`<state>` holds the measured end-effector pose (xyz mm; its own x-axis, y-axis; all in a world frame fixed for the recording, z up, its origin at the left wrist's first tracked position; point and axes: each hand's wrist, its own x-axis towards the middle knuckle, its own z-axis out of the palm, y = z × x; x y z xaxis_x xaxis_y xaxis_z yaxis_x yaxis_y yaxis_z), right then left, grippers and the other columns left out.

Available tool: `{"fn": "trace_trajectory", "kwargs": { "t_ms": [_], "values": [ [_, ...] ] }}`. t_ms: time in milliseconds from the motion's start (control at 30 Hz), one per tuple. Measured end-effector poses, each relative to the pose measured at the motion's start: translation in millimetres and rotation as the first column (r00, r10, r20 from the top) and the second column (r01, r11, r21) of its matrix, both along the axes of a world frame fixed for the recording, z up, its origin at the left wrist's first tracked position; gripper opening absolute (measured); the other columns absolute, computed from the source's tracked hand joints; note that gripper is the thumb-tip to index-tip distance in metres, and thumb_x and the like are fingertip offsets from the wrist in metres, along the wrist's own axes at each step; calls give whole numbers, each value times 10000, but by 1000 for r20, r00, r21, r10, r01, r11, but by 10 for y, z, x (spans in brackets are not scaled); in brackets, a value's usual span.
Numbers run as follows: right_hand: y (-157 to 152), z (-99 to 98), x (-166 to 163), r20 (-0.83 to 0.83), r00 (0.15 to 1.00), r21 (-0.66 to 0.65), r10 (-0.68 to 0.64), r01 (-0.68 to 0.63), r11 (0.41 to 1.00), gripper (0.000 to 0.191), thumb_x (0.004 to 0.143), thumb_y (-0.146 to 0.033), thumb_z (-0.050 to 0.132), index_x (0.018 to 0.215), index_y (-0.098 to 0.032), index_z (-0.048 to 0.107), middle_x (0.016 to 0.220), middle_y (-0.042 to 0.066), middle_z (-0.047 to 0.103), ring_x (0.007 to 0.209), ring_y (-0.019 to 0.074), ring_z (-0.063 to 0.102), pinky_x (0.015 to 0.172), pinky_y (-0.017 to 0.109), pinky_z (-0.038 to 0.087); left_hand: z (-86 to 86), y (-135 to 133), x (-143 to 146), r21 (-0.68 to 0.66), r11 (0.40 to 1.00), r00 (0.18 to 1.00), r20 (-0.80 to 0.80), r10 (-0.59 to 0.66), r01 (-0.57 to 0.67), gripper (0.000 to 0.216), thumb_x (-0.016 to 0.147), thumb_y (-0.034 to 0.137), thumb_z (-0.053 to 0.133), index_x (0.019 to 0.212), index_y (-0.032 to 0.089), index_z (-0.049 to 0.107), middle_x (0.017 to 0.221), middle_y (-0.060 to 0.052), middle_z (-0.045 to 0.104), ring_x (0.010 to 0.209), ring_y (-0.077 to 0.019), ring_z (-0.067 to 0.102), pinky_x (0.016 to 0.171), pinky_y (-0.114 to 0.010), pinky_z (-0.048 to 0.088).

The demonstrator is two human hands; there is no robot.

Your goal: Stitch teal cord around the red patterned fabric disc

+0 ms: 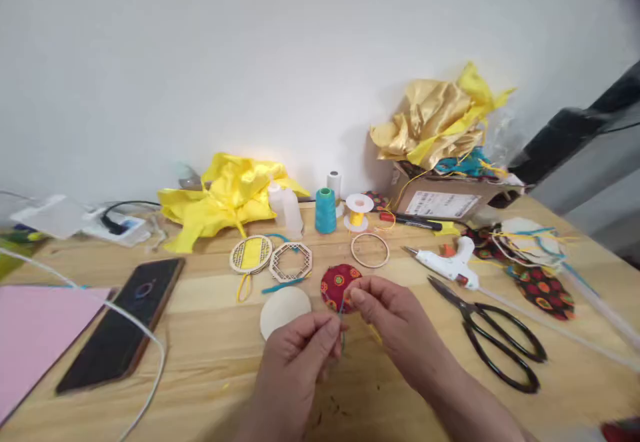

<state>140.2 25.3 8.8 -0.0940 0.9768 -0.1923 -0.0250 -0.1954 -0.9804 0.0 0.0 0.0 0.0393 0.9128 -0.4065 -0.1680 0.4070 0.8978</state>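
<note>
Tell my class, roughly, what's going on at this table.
Someone's left hand and right hand are close together over a wooden table, with what seems a thin bluish thread between them. A red patterned disc lies just beyond the hands, and a cream disc lies by the left hand. Scissors and a glue gun lie to the right.

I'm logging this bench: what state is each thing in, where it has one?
Left hand: fingers pinched
Right hand: fingers pinched
Teal thread: between the hands
Scissors: blades closed
Glue gun: on its side
Thread cone: upright
Phone: lying flat
Yellow fabric: crumpled
Box: heaped with gold fabric
</note>
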Motion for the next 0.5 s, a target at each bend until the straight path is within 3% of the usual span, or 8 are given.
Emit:
{"fn": "trace_trajectory", "kwargs": {
  "t_ms": [233, 367, 500],
  "values": [
    [-62, -51, 27, -184, 982, -181, 30, -63, 981, 177, 645, -278, 753, 778, -169, 710, 755, -12, 686, 707, 99, 562, 701, 228, 407, 8, -10, -7, 58, 998, 999, 27, -38, 36, 282, 695, 390, 704, 560, 148, 646, 504, 35, 488, 449, -63, 324, 429, -194, 228],
    [-58, -71, -12, -240, 970, -169, 29, -72, 983, 146, 614, -250, 772, 705, -162, 698, 687, -21, 662, 665, 95, 553, 692, 238, 408, -10, -8, -9, 74, 994, 997, -17, -75, 76, 251, 722, 371, 682, 597, 153, 663, 506, 37, 475, 450, -69, 324, 432, -201, 232],
    [-56, -78, -18, -174, 985, -152, 18, -45, 987, 187, 611, -272, 775, 724, -154, 685, 720, -2, 661, 693, 117, 560, 710, 267, 418, 17, 3, -8, 64, 995, 997, -24, -68, 70, 261, 703, 378, 694, 578, 153, 648, 502, 33, 480, 446, -70, 327, 427, -200, 230]
  ]
}}
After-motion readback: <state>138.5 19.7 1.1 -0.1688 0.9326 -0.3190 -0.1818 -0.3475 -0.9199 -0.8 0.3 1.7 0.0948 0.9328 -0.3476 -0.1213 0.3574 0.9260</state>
